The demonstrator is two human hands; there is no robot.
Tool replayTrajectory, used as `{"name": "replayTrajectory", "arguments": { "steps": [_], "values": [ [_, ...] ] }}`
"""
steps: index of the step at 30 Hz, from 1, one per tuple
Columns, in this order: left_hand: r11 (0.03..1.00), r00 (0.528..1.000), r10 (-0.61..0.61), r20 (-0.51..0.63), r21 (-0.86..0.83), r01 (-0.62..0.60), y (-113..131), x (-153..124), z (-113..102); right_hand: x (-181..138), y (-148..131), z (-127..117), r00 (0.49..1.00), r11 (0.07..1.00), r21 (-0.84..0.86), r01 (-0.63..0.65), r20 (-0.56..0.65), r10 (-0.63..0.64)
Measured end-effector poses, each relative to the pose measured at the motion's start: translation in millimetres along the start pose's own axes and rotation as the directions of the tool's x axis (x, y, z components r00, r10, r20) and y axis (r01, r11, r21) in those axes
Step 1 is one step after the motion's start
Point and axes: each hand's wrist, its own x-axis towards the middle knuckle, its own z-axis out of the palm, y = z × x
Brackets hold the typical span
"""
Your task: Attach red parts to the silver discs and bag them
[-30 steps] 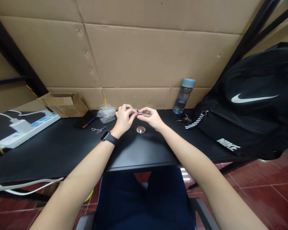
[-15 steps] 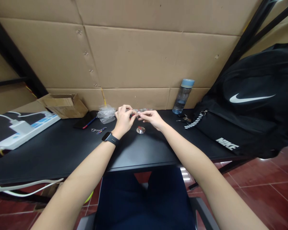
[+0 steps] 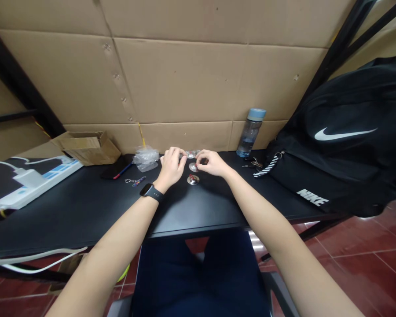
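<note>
Two small round silver cymbals with red cord are at the middle of the desk, one behind the other. My right hand [image 3: 214,163] pinches at the red cord of the rear cymbal [image 3: 193,167], which is partly covered by my fingers. The front cymbal [image 3: 193,179] lies on the black desktop, its red cord on top. To the left, my left hand [image 3: 172,165] is curved with thumb and fingers apart, nothing visible between them. Behind both hands lies clear packaging with red bits [image 3: 191,154]; my left fingertips are close to it, and I cannot tell if they touch.
Left on the black desk [image 3: 86,211] are a crumpled plastic bag [image 3: 145,158], a keychain [image 3: 138,181], a phone [image 3: 117,169], an open cardboard box [image 3: 87,147] and a power strip [image 3: 39,182]. Right are a water bottle [image 3: 251,134], keys [image 3: 255,163] and a black backpack [image 3: 346,154].
My hands have moved apart from where their fingers met. The rear cymbal now shows on the desk by my right fingertips, and my left fingers have spread.
</note>
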Motion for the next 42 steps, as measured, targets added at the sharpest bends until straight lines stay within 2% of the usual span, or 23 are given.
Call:
{"name": "replayTrajectory", "arguments": {
  "steps": [4,8,10,12,15,18,19,21,24,26,28,31,33,35,38,42],
  "values": [
    [0.989,0.985,-0.063,0.162,0.145,0.039,-14,0,0,-3,-1,-22,0.99,0.987,-0.15,0.062,0.136,-0.041],
    [0.907,0.957,-0.22,0.191,0.401,0.129,-30,-3,-4,-5,-1,-32,0.977,0.977,-0.208,0.041,0.215,0.005],
    [0.834,0.921,-0.323,0.216,0.524,0.169,-38,-4,-6,-6,-1,-33,0.964,0.975,-0.223,0.008,0.26,0.051],
    [0.768,0.864,-0.434,0.257,0.607,0.205,-46,-4,-8,-7,-2,-35,0.946,0.972,-0.233,-0.036,0.305,0.108],
    [0.716,0.785,-0.549,0.287,0.647,0.264,-59,-3,-9,-8,-4,-37,0.915,0.965,-0.246,-0.086,0.364,0.175],
    [0.702,0.772,-0.577,0.268,0.645,0.302,-67,-2,-12,-8,-5,-40,0.887,0.955,-0.271,-0.122,0.401,0.227],
    [0.704,0.789,-0.565,0.242,0.64,0.309,-67,-2,-14,-8,-4,-40,0.879,0.951,-0.281,-0.129,0.412,0.241],
    [0.723,0.86,-0.492,0.133,0.613,0.318,-63,-3,-20,-8,-1,-41,0.864,0.945,-0.295,-0.14,0.429,0.262],
    [0.806,0.961,-0.269,-0.061,0.532,0.259,-46,-4,-24,-8,2,-41,0.838,0.941,-0.293,-0.167,0.46,0.292],
    [0.861,0.986,-0.14,-0.092,0.481,0.167,-30,-4,-21,-9,4,-41,0.816,0.94,-0.281,-0.192,0.486,0.312],
    [0.897,0.997,-0.058,-0.043,0.437,0.071,-15,-5,-12,-9,6,-41,0.8,0.936,-0.284,-0.207,0.501,0.329],
    [0.92,0.985,0.054,0.162,0.377,-0.112,4,-10,7,-9,6,-40,0.795,0.924,-0.328,-0.194,0.499,0.344],
    [0.912,0.941,0.164,0.297,0.319,-0.259,12,-14,17,-9,5,-39,0.794,0.918,-0.357,-0.175,0.5,0.346],
    [0.901,0.894,0.25,0.371,0.248,-0.355,17,-18,22,-8,3,-38,0.795,0.92,-0.36,-0.153,0.509,0.331],
    [0.908,0.873,0.292,0.391,0.173,-0.381,19,-18,20,-8,-2,-36,0.812,0.933,-0.336,-0.125,0.505,0.291],
    [0.922,0.859,0.254,0.444,0.157,-0.354,13,-11,8,-7,-5,-31,0.839,0.934,-0.341,-0.109,0.472,0.27]
  ]
}}
